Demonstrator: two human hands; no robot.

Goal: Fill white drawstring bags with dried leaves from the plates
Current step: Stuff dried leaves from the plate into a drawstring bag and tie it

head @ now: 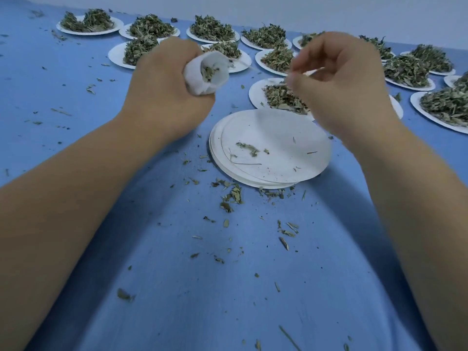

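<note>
The white bag (207,74) is sitting bunched in the left hand (164,89), mouth open, leaves inside. Leaf-heaped plates (278,60) are lying beyond both hands; emptied plates (271,148) are stacked below the right hand (339,84).

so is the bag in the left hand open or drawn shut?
Open. The white bag, gripped by the left hand, has a round gaping mouth with dried leaves visible inside. How full it is cannot be told.

Single head-worn view, forward and down, close over table (76,97), edges perhaps warped.
</note>
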